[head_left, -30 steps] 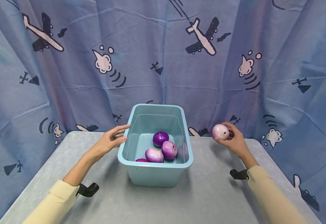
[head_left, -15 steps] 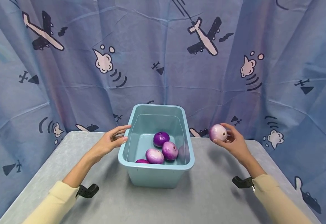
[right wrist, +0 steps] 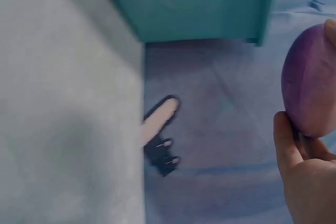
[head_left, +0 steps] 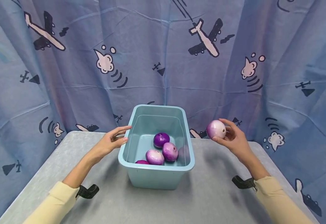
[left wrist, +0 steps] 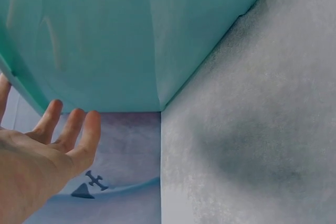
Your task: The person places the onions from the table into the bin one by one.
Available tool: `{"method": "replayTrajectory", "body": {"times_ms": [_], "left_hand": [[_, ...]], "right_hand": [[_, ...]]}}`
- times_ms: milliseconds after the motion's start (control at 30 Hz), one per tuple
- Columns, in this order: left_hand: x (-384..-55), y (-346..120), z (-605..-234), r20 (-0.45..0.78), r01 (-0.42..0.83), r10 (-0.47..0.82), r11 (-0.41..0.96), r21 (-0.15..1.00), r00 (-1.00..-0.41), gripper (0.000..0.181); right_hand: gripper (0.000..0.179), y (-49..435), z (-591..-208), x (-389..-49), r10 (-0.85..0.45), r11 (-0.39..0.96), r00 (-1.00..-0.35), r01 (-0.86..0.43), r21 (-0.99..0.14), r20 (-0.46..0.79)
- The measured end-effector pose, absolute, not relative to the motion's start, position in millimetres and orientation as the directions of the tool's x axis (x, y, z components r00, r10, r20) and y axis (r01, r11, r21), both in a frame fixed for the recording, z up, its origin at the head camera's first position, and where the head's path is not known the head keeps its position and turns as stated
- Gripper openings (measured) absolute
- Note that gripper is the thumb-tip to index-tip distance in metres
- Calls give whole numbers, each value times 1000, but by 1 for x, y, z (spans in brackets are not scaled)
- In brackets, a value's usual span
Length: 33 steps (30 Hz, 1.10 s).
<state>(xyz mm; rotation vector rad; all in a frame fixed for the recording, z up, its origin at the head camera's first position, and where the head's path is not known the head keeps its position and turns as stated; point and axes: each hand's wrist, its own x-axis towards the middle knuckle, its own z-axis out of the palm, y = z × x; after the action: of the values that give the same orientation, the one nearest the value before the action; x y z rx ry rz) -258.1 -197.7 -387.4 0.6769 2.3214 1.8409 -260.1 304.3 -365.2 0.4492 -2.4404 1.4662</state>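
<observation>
A purple and white onion (head_left: 216,129) is held up above the table by my right hand (head_left: 234,141), thumb on one side and fingers on the other. The right wrist view shows the same onion (right wrist: 310,82) from its darker purple side. My left hand (head_left: 107,143) has its fingertips right at the left rim of a light blue plastic bin (head_left: 155,167), fingers loosely extended. Inside the bin lie several onions: a dark purple one (head_left: 161,140), two paler ones, and another partly hidden behind the front wall. In the left wrist view, the left hand (left wrist: 47,150) is beside the bin's outer wall.
The bin stands in the middle of a grey table (head_left: 207,193). Behind and around it hangs a blue curtain (head_left: 140,62) printed with airplanes. A black wrist strap (head_left: 88,191) sits on the left wrist, another (head_left: 243,182) on the right.
The right hand has moved slightly left and up with the onion, bringing it a little nearer the bin. The left hand and the bin have stayed nearly still.
</observation>
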Motion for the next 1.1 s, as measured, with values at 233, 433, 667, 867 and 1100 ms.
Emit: {"method": "replayTrajectory", "body": {"times_ms": [233, 433, 667, 867, 1100], "left_hand": [[-258, -197, -387, 190, 274, 392, 169, 947, -900, 54], [-257, -196, -386, 193, 280, 396, 175, 944, -898, 54], [-259, -197, -388, 200, 283, 413, 149, 947, -888, 55], [-258, -197, -388, 195, 272, 414, 136, 953, -889, 55], [-257, -196, -387, 180, 258, 398, 150, 954, -899, 55]], "right_hand": [[74, 297, -346, -259, -139, 348, -908, -418, -839, 395], [74, 284, -337, -259, -202, 290, -880, -473, -832, 430], [76, 267, -327, -261, -267, 213, -852, -507, -835, 450], [82, 250, -322, -261, -351, 87, -820, -509, -856, 452], [83, 227, -319, -264, -430, 55, -780, -524, -850, 454]]}}
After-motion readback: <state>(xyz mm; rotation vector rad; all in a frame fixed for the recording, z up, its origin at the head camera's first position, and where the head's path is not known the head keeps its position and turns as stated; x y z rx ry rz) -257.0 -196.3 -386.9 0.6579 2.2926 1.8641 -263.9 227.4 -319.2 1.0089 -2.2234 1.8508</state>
